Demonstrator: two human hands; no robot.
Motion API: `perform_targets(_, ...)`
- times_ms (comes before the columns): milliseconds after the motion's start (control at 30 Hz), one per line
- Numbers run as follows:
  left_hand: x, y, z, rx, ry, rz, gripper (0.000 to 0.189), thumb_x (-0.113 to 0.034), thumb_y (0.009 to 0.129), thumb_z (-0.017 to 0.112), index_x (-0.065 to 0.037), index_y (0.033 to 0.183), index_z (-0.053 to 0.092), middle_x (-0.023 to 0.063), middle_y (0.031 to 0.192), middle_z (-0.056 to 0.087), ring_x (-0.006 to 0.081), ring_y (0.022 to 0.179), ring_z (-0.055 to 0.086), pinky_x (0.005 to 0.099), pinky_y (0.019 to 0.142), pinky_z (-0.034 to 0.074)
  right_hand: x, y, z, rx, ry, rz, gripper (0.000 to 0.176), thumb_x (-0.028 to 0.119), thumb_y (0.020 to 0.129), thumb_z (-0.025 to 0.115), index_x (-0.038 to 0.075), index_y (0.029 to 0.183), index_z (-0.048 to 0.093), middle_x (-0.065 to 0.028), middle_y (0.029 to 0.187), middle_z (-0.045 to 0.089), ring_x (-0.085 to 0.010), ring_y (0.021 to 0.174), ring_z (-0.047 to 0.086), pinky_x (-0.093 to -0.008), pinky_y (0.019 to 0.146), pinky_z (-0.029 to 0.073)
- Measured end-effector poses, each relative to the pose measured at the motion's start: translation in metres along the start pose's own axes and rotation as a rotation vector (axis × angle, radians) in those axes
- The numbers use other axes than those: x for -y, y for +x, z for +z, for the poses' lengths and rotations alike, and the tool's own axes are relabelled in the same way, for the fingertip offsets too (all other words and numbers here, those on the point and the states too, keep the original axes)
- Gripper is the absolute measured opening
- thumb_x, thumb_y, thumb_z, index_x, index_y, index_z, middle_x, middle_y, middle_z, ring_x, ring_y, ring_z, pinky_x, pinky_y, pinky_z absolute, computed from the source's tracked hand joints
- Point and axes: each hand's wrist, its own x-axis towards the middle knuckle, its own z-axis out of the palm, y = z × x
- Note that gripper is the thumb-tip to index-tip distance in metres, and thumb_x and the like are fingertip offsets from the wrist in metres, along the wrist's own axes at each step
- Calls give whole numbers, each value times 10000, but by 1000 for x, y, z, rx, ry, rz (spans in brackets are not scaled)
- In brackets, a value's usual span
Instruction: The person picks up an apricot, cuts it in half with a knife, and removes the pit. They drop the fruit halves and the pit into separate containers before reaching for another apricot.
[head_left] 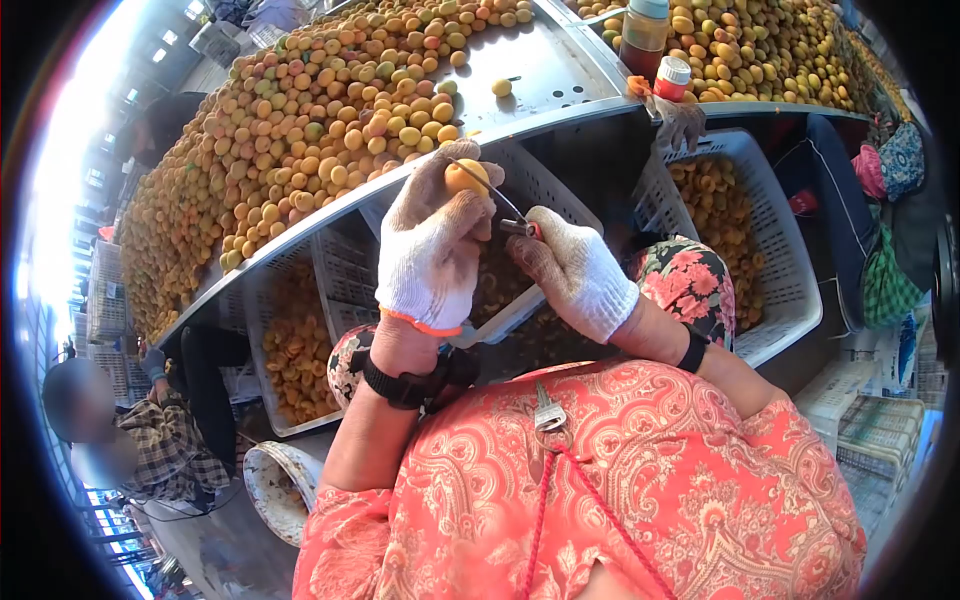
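Note:
My left hand (428,255), in a stained white knit glove, grips a whole yellow-orange apricot (463,179) between thumb and fingers. A small knife (516,228) is in my gloved right hand (580,272), its fingers curled round the handle. The thin blade slants up and left across the apricot's near side. Both hands are raised in front of the metal table's edge, above a white crate (520,312) between my knees. Inside that crate, dark orange pieces show partly behind my hands.
Many apricots (310,130) cover the metal table (515,55). Halved apricots fill crates at left (258,385) and right (795,310). A red-lidded bottle (672,78) and a gray glove (682,120) lie at the edge. A stained bucket (270,495) and a person (165,440) are left.

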Motion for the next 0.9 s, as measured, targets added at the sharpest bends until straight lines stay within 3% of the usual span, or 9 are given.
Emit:
perform_targets(133, -5, -4, -2, 112, -80, 33, 451, -74, 896, 680, 13, 1315, 537, 141, 1114, 644, 109, 797, 530, 240, 717, 419, 15, -4, 0, 33, 62, 56, 252, 246, 1004, 575, 17, 941, 488, -233, 698, 572, -423, 687, 617, -438, 592, 463)
perform_targets(233, -11, -8, 2, 90, -89, 39, 479, -89, 894, 687, 24, 1329, 522, 153, 1126, 636, 114, 807, 531, 241, 717, 414, 19, -6, 2, 22, 142, 37, 269, 261, 1008, 570, 17, 936, 482, -224, 690, 567, -415, 670, 614, -429, 584, 460)
perform_targets(667, -8, -10, 4, 97, -117, 53, 442, -58, 912, 655, 26, 1324, 520, 149, 1104, 640, 117, 830, 545, 242, 745, 440, 10, -5, 14, -20, -14, -73, 259, 266, 1000, 573, 30, 945, 482, -228, 697, 593, -448, 711, 619, -477, 576, 462)
perform_targets(767, 4, -7, 5, -11, -29, 132, 396, -118, 945, 659, 6, 1303, 545, 134, 1065, 657, 136, 862, 578, 252, 761, 459, 6, -2, 20, -87, -122, -101, 241, 251, 988, 581, 28, 958, 495, -226, 697, 608, -443, 703, 628, -497, 574, 471)
perform_targets(900, 25, -5, -1, -142, -285, -43, 326, -331, 973, 655, -47, 1130, 634, 110, 978, 682, 193, 882, 610, 304, 816, 489, -13, 5, 32, -127, -293, -78, 218, 232, 972, 588, 30, 1005, 513, -222, 711, 637, -428, 702, 648, -506, 579, 499)
